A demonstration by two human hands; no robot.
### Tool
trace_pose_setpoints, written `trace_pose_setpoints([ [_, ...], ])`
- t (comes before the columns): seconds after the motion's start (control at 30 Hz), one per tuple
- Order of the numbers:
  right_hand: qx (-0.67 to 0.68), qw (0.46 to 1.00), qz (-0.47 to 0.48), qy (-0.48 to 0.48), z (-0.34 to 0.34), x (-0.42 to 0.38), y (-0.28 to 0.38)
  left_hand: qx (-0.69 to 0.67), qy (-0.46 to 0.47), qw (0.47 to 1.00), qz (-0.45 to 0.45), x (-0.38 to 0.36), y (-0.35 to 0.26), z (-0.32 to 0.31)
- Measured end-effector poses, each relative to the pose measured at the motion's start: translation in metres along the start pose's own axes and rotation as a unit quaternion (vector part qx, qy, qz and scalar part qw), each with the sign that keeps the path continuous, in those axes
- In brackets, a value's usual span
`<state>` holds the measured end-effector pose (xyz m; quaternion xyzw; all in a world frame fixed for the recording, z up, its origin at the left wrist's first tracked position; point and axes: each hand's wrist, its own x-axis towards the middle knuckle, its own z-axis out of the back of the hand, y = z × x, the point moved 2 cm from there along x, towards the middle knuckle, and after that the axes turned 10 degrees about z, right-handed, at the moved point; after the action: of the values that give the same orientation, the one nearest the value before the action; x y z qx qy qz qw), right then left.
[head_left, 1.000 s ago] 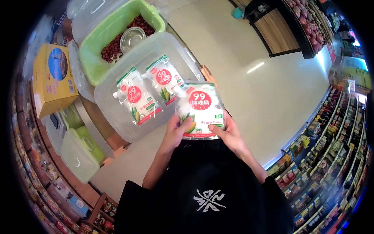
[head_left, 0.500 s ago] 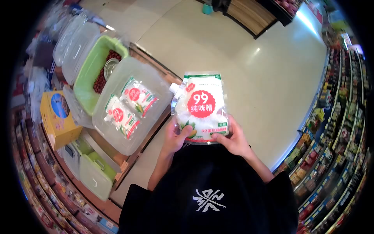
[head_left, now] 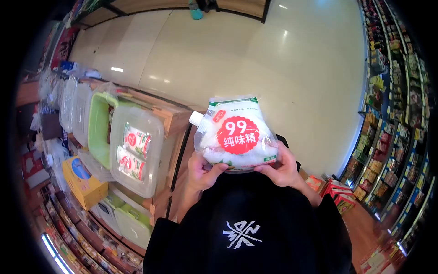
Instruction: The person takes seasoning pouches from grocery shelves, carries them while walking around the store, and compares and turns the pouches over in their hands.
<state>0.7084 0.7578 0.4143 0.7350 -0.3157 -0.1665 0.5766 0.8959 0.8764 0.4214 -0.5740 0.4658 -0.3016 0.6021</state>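
Both my hands hold a clear spouted pouch of white MSG seasoning (head_left: 239, 137) by its lower corners, in front of my chest. A red "99" badge marks its front, and a white screw cap sticks out at its upper left. My left hand (head_left: 203, 173) is closed on the lower left, thumb across the front. On the lower right my right hand (head_left: 280, 169) grips it the same way. Most of the other fingers are hidden behind the pouch. Two similar, smaller-looking pouches (head_left: 131, 163) lie on a translucent plastic lid (head_left: 155, 157) to the left.
Beside the lid stand a green tub (head_left: 98, 132) and a yellow box (head_left: 84, 182) on a wooden stand (head_left: 166, 118). Stocked shelves (head_left: 388, 150) run along the right. Pale shiny floor (head_left: 219, 55) lies ahead, with a small teal object (head_left: 196, 13) at the far end.
My view has swung, so the stand and shelves appear shifted and rotated. The pouch now tips away at the top and bulges more, its lower edge folded back. Both hands still hold it.
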Motion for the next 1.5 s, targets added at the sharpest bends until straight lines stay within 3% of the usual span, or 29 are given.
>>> trace_pose_setpoints([
  [0.07,-0.008,1.0,0.017,-0.018,0.022,-0.009,0.009,0.058,0.008,0.998,-0.033,0.007,0.009,-0.018],
  [0.17,-0.036,0.996,0.06,-0.046,0.053,-0.023,0.027,-0.044,0.016,0.998,-0.04,0.021,0.002,-0.068],
  [0.27,-0.084,0.991,0.09,-0.061,0.081,-0.043,0.043,0.003,0.044,0.997,-0.063,0.031,-0.001,-0.097],
  [0.3,-0.065,0.994,0.054,-0.066,0.087,-0.051,0.056,-0.013,0.067,0.997,-0.048,0.035,-0.008,-0.109],
  [0.4,-0.043,0.978,0.167,-0.116,0.104,-0.065,0.07,0.031,0.115,0.985,-0.125,0.049,-0.033,-0.145],
  [0.53,0.127,0.96,0.137,-0.207,0.117,-0.087,0.082,0.119,0.13,0.964,-0.2,0.053,-0.066,-0.187],
  [0.57,0.209,0.943,0.151,-0.212,0.121,-0.089,0.085,0.106,0.14,0.969,-0.175,0.052,-0.069,-0.195],
  [0.67,0.28,0.908,0.172,-0.259,0.122,-0.098,0.103,0.04,0.172,0.979,-0.1,0.054,-0.07,-0.216],
  [0.83,0.272,0.9,0.165,-0.299,0.129,-0.125,0.104,-0.083,0.232,0.969,0.0,0.061,-0.064,-0.252],
  [0.93,0.3,0.876,0.187,-0.327,0.133,-0.133,0.111,-0.124,0.232,0.964,0.02,0.062,-0.058,-0.276],
  [0.97,0.314,0.867,0.196,-0.334,0.135,-0.134,0.114,-0.115,0.27,0.956,0.012,0.066,-0.052,-0.276],
  [1.07,0.292,0.861,0.215,-0.356,0.146,-0.137,0.121,-0.104,0.335,0.937,-0.005,0.082,-0.041,-0.286],
  [1.2,0.258,0.852,0.24,-0.387,0.167,-0.142,0.117,-0.127,0.345,0.93,0.026,0.097,-0.044,-0.324],
  [1.37,0.187,0.842,0.242,-0.443,0.211,-0.14,0.114,0.018,0.394,0.919,0.008,0.127,-0.043,-0.359],
  [1.43,0.215,0.84,0.189,-0.461,0.233,-0.136,0.109,0.029,0.375,0.92,0.11,0.14,-0.035,-0.377],
  [1.5,0.218,0.844,0.176,-0.457,0.253,-0.138,0.098,0.127,0.392,0.9,0.139,0.162,-0.012,-0.381],
])
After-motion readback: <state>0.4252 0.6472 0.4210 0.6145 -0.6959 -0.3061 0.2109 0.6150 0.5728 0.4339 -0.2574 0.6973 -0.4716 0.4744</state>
